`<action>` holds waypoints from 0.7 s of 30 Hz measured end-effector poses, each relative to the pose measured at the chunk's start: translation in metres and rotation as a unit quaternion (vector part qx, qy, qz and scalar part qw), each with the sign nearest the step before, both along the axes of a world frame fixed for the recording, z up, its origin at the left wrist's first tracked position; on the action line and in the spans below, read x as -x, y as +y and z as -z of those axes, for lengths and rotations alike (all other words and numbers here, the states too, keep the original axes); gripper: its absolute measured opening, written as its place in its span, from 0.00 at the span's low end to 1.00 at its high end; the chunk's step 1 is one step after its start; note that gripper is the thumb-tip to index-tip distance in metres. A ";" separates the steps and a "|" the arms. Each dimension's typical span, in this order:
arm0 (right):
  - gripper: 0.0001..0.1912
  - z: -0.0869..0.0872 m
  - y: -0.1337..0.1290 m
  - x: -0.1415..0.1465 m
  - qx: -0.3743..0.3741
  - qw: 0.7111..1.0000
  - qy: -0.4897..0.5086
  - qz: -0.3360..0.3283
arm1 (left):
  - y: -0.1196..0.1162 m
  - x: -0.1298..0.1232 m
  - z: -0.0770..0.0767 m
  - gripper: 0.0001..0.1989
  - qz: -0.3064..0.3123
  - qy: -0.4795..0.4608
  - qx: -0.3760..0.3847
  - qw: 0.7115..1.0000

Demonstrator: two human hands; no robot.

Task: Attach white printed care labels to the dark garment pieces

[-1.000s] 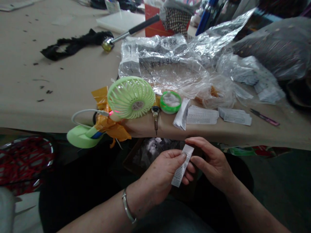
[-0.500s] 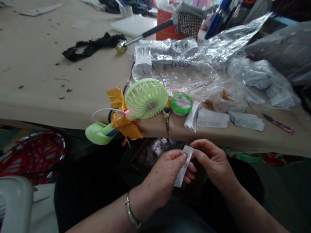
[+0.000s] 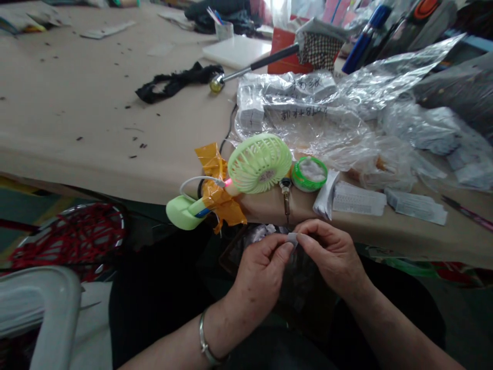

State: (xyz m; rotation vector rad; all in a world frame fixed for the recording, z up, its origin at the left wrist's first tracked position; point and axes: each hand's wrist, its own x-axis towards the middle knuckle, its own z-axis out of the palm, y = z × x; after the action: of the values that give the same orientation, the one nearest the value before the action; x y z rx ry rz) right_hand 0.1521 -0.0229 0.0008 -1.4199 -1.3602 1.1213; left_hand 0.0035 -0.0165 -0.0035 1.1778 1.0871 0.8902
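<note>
Just below the table edge, my left hand [image 3: 264, 272] pinches a small white printed label [image 3: 292, 238] between thumb and finger. My right hand [image 3: 331, 254] is closed on the label's other end, so only a short piece shows between the fingertips. Right above them, a soldering iron [image 3: 286, 198] juts over the edge with its thin tip pointing down. Stacks of printed labels [image 3: 358, 199] lie on the table beside a round green tub [image 3: 309, 173] with white stuff in it.
A green fan [image 3: 260, 164] is fixed to the table edge with orange tape [image 3: 221, 200]. Behind lie plastic bags [image 3: 300, 121], a hammer-like tool [image 3: 254, 67] and a strip of black fabric [image 3: 173, 85]. A box of scraps [image 3: 258, 234] stands below the edge.
The label was a long strip hanging below my left thumb; now only a short piece shows. My fingertips have come together beneath the iron's tip. The view has shifted left.
</note>
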 end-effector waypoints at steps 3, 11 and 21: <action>0.06 0.000 0.006 0.004 -0.019 0.999 -0.037 -0.005 | 0.004 0.004 0.001 0.07 -0.022 0.037 -0.063 0.997; 0.06 -0.002 0.012 0.009 -0.056 0.995 -0.081 -0.002 | 0.014 0.006 -0.003 0.07 -0.040 0.138 -0.159 0.977; 0.05 0.000 0.014 0.007 -0.090 0.990 -0.107 0.004 | 0.019 0.004 -0.001 0.08 -0.048 0.142 -0.172 0.974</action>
State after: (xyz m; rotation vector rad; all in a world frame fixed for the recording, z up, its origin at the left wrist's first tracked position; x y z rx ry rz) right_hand 0.1451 -0.0088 0.0006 -1.4422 -1.5629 0.8336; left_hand -0.0001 0.0028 -0.0025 1.5873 1.2597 1.0356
